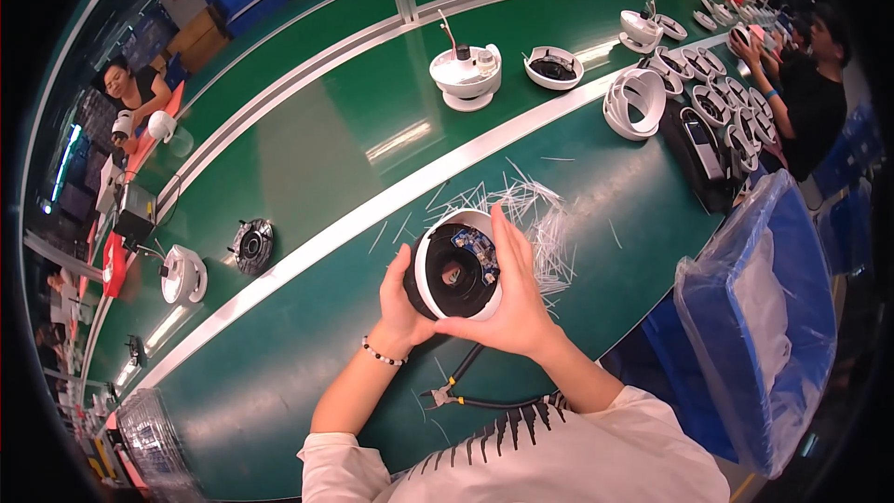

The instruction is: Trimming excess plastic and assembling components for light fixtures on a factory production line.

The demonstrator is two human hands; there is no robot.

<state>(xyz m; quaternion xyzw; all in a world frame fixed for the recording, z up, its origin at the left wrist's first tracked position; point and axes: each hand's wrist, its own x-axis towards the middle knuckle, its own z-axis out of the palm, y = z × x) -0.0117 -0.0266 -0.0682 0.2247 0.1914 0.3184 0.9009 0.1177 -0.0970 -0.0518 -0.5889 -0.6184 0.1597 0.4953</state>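
Note:
Between my two hands is a round white housing with a black ringed inside and a small opening in the middle. A blue circuit board shows along its upper right inner edge. My left hand grips the left side, and my right hand wraps the right side with its thumb along the bottom. The housing is held tilted over the green worktop. Below it lie cutting pliers with black and yellow handles, partly hidden by my shirt. Thin white plastic strips are scattered just beyond my hands.
A green conveyor runs past the worktop, carrying white housings and a black round part. White rings are stacked at right, near a black case. A lined blue bin stands at right. Other people work at both sides.

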